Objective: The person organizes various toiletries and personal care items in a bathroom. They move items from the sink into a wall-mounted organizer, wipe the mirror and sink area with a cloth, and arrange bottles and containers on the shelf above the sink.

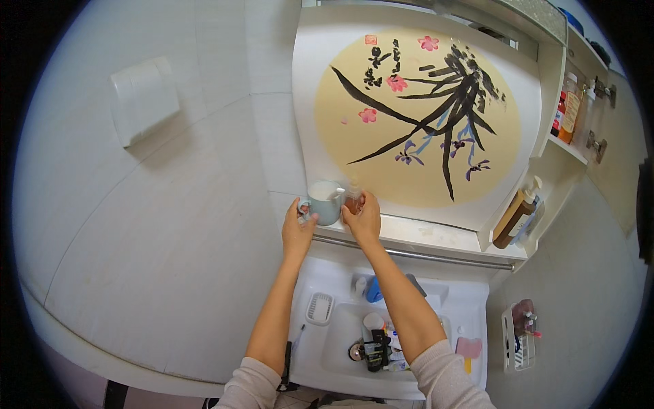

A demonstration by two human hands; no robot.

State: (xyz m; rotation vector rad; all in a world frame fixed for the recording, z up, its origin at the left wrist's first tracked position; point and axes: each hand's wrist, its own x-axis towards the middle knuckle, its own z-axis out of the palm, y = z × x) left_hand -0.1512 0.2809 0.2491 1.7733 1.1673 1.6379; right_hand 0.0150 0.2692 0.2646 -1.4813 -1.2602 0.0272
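Observation:
At the left end of a narrow white shelf (429,232), my left hand (297,232) grips a pale blue-grey mug (325,210), with fingers at its handle and the thumb against its side. A small white tip (340,190) shows by the mug's rim; whether it belongs to something inside cannot be told. Just right of the mug, my right hand (365,217) holds a small clear pump bottle (352,197) with amber liquid, partly covered by the fingers. Both items stand close together before a paper painting (409,128) of black leaves and flowers.
Below runs a metal towel bar (454,262). The white washbasin (311,363) holds several tubes and bottles (375,353); a soap dish (320,308) sits on its left ledge. At right are an open cabinet door (615,153), a brown pump bottle (516,217) and a wall basket (511,342).

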